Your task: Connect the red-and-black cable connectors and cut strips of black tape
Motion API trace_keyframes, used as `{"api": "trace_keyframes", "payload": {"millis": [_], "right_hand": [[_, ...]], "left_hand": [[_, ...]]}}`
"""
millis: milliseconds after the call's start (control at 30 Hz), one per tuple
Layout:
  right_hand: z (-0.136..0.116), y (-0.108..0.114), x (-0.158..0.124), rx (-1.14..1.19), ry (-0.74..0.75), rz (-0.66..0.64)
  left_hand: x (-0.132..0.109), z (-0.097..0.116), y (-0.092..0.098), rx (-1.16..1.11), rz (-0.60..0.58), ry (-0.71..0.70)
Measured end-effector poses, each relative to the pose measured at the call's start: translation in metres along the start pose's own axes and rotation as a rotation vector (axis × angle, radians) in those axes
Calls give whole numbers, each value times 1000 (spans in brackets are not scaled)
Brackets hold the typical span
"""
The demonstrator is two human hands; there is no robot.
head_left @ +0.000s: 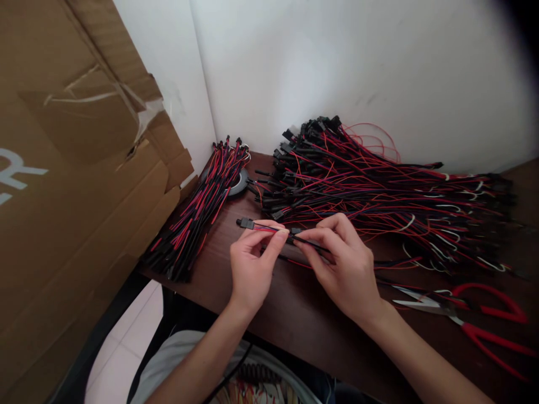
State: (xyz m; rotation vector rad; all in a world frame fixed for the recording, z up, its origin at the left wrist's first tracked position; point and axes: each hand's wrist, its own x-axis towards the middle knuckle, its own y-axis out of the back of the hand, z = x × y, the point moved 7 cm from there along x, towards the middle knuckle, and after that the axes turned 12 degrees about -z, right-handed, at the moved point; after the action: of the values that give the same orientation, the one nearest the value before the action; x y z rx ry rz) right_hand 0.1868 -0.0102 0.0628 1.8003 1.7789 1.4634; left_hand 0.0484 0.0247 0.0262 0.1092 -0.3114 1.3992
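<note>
My left hand (251,265) pinches a thin red-and-black wire lead (263,227) just behind its small black connector (245,223), which points left. My right hand (343,264) pinches the same lead a little to the right, by a second black connector (296,230). Both hands hover just above the dark brown table (290,314). The lead's tail runs right under my right hand towards the big loose heap of red and black wires (370,185).
A tidy bundle of wires (197,210) lies at the left, its far end over a roll of black tape (239,182). Red-handled scissors (467,311) lie at the right. A cardboard box (80,168) stands on the left, white walls behind.
</note>
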Motion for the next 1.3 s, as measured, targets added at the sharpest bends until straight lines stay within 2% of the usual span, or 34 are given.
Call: {"api": "trace_keyframes", "payload": {"millis": [767,967,1300], "right_hand": [[-2,6,-1,115,34,72],[-3,6,-3,49,46,98],[-8,4,-6,-96,107,91]], "left_hand": [[0,-4,-2,-110,-8,59],[-1,-9,-9,-150,-72,199],[0,-13,-7,-88,-77,250]]}}
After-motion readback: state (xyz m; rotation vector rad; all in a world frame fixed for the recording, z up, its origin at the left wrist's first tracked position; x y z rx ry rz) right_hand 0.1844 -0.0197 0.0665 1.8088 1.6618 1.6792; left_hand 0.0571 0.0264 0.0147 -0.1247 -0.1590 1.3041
